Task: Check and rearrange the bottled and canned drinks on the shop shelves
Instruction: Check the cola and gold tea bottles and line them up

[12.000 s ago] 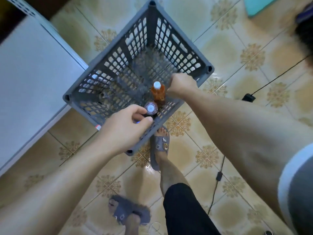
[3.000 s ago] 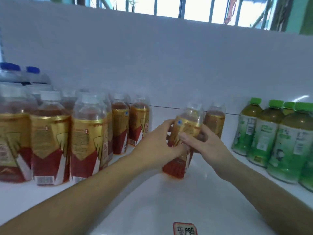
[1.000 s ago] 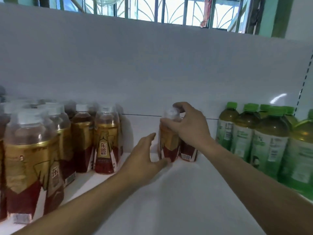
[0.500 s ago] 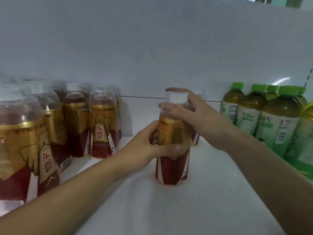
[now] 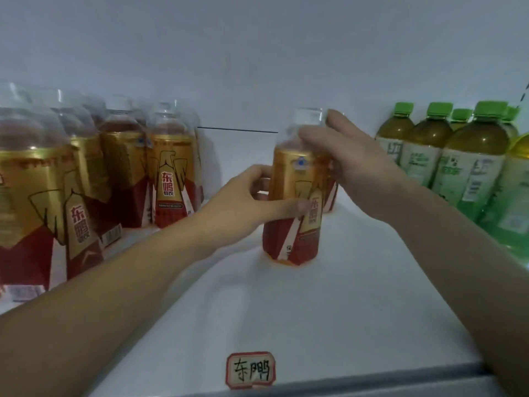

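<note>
The white shop shelf (image 5: 329, 325) takes up most of the view, with a plain white back panel behind it. A crowd of gold-and-red-labelled clear plastic bottles of amber drink (image 5: 169, 173) fills its left side from near to far. A row of green-capped plastic bottles of yellowish-green drink (image 5: 463, 167) lines its right side. In the bare gap between the two groups, towards the far part of the shelf, a single gold-and-red-labelled bottle (image 5: 294, 219) stands upright on its base. Both hands are on it. The left hand (image 5: 246, 202) grips its middle from the left, thumb laid across the front of the label and fingers curled behind. The right hand (image 5: 352, 167) reaches in from the right and closes round its clear shoulder just under the cap. A second bottle of the same kind (image 5: 330, 196) peeps out just behind it, mostly hidden by the right hand. At the near edge sits a small red-bordered handwritten paper tag (image 5: 251, 370). The step in hand looks like facing this bottle, turning it so its label points to the near edge. The next move probably calls for a small twist, then letting go with the bottle in line with the one behind.
</note>
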{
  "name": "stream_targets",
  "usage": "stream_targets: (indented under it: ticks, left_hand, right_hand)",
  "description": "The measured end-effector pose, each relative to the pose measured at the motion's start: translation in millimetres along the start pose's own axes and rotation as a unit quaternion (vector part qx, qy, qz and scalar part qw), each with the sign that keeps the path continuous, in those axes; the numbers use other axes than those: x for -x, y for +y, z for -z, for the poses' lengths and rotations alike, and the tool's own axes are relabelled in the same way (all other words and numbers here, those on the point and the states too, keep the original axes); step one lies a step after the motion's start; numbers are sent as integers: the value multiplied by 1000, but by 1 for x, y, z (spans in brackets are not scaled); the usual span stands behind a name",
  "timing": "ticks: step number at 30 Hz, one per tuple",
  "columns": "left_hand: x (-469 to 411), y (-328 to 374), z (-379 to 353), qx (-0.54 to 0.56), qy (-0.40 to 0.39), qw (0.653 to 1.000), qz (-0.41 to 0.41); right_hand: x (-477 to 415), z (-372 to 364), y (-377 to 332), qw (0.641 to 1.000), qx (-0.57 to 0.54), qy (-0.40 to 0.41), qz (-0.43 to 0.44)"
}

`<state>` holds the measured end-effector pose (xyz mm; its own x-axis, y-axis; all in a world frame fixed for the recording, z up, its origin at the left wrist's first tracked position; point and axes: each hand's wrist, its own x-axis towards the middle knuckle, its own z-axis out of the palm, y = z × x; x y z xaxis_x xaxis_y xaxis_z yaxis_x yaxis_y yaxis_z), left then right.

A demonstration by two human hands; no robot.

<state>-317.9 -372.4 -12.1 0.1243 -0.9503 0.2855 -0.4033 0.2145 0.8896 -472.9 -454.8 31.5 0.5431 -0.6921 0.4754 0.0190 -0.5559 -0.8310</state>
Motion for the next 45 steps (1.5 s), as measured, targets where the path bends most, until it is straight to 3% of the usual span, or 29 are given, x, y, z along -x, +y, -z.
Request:
stream_targets:
  ticks: [4,7,13,19,24,30,35,38,41,45]
  left_hand:
    - [2,-1,8,0,-59,998,9]
    - [1,-1,-5,-37,-32,999,14]
    - [-5,-5,-1,13,-32,999,23]
    - [0,-3,-16,-15,19,1000,9]
    - [-3,-5,-6,32,-25,999,20]
    - [-1,-4,-24,-8,18,1000,10]
    - [-6,-3,-17,30,-9,999,21]
    - [-2,-3,-22,27,-22,999,9]
    - [-1,-4,-26,5,25,1000,4]
    - [-4,-7,-14,35,8,999,12]
  right_hand:
    - [2,6,1,998,45,4,37]
    - [4,1,1,991,107,48,69]
    - [1,7,4,998,40,-39,13]
    - [4,3,4,984,158,36,66]
    - [0,8,3,999,40,-29,11]
    - [3,5,6,982,170,53,70]
    - [1,9,5,998,60,-34,13]
    - [5,6,4,991,124,4,58]
    - [7,2,2,979,188,32,72]
    - [4,6,2,996,79,-36,14]
